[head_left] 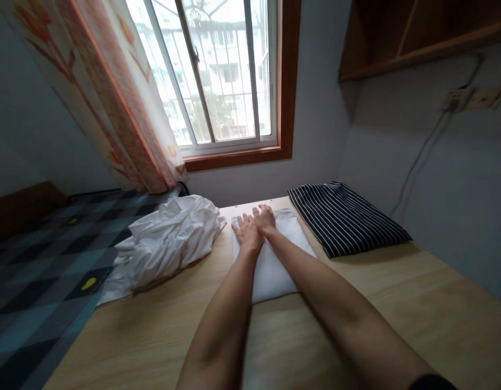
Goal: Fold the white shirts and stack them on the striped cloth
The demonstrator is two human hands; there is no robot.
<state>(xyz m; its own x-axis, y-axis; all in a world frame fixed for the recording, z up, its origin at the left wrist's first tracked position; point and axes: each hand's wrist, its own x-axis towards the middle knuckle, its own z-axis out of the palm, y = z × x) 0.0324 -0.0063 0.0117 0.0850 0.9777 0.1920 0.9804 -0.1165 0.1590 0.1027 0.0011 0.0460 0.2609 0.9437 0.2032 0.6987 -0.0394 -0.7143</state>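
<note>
A folded white cloth (278, 265) lies flat on the wooden table (397, 325), reaching from near the back edge toward the middle. My left hand (247, 233) rests palm down on its far left part, fingers spread. Beside it, my right hand (265, 218) also presses on the far end of the cloth, its fingers stretched forward; the two hands touch or nearly touch. Neither hand grips anything. My forearms cover part of the cloth. What kind of garment or linen it is, I cannot tell.
Left of the folded cloth sits a crumpled white cloth heap (173, 238). On the right lies a folded black cloth with white stripes (348, 219). A checked bed (23, 303) adjoins the table's left side. Behind are a window (218, 81), a curtain (108, 92) and a wall shelf (421, 54).
</note>
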